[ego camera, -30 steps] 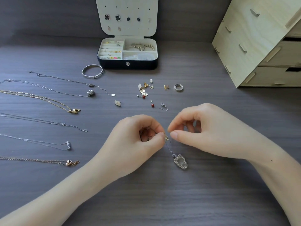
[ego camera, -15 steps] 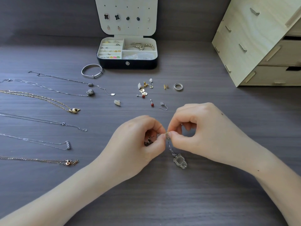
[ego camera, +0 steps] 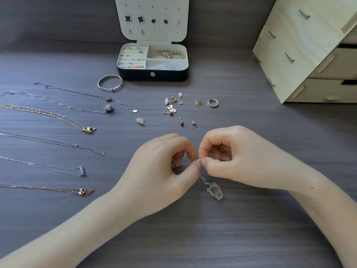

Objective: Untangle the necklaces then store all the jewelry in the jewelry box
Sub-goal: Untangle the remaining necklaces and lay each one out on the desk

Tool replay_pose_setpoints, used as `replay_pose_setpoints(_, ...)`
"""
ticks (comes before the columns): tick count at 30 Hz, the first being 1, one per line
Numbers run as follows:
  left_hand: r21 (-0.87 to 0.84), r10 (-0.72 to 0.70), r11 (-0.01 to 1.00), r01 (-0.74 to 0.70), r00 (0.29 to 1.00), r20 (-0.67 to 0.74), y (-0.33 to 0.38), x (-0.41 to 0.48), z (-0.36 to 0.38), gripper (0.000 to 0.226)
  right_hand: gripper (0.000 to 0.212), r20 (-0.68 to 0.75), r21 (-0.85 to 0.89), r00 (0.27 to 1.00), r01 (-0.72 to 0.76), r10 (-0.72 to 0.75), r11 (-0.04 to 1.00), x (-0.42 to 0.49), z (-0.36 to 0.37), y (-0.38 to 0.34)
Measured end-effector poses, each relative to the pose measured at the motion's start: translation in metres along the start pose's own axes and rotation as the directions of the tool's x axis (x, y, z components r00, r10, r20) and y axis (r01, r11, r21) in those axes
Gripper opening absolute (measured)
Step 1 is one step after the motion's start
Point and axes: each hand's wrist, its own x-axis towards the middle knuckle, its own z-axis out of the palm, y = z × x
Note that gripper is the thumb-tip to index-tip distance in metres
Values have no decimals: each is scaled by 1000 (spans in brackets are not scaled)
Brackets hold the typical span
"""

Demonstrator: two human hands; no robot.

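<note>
Hands [ego camera: 162, 171] [ego camera: 241, 161] closer, 1 necklace [ego camera: 214, 190] (6 aside)

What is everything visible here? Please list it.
black jewelry box, cream lining: one, open, far centre.
thin chain necklaces: six, silver, gold, rose-gold, left side.
silver bangle: one, beside the box.
small loose earrings: about ten, gold, silver, red, centre.
silver ring: one, right of earrings.
silver chain with clear pendant: one, between the hands.
pale wooden drawer cabinet: one, far right.
dark grey wood-grain table: one, underneath.
left hand, right hand: both pinch the chain.
</note>
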Motion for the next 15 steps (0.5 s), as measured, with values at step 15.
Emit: replay_pose_setpoints(15,5,-45,999,45,999,10,-1,1,2,8,7,-24,31,999,38,-37,999,-1,-4,1)
